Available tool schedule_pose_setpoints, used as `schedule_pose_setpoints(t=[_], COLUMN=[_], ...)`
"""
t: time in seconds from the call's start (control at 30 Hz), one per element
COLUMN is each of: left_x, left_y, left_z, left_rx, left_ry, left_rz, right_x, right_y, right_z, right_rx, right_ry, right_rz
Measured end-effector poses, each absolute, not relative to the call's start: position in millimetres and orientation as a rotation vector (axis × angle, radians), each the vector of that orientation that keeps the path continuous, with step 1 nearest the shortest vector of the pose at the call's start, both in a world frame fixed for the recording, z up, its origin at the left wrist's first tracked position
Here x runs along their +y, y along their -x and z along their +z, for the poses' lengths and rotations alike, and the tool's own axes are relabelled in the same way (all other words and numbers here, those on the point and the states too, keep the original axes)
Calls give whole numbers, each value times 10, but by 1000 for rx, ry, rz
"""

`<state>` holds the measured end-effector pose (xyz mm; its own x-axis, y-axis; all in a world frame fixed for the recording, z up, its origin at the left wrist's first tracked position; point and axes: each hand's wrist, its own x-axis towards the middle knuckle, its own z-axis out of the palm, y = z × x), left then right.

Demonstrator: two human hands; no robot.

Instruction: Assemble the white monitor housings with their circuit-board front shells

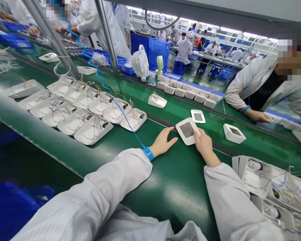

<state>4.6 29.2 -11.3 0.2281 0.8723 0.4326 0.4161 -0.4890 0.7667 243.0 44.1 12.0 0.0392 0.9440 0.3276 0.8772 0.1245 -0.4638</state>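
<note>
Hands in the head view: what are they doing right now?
Left hand: open, holding nothing.
Right hand: closed on the edge of a white panel with a gray screen.

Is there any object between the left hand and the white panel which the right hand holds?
Nothing visible stands between the left hand and the panel in the right hand; by the left thumb, only green bench shows.

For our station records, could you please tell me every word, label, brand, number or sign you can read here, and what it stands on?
No text can be read.
Pale label on the far-left blue bin: too small and blurred.
Green mark on a dark display: too small.
White panel in the right hand: no legible characters.
</note>
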Motion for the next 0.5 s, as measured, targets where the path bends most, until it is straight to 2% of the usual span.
schedule_pose_setpoints(t=[0.2, 0.37, 0.43, 0.5], left_x=[264, 279, 288, 333], left_y=[-92, -165, -180, -175], left_z=[-42, -30, -46, -62], left_rx=[1180, 1224, 1233, 1205], left_ry=[-2073, -2059, -2021, -1981], left_rz=[1101, 1084, 1105, 1144], right_x=[550, 680, 864, 1100], right_y=[-2596, -2321, -2148, -2018], right_z=[-33, -38, -41, -58], right_rx=[-1482, -1202, -1208, -1363], right_ry=[1737, 1562, 1474, 1420], right_rz=[474, 862, 903, 777])
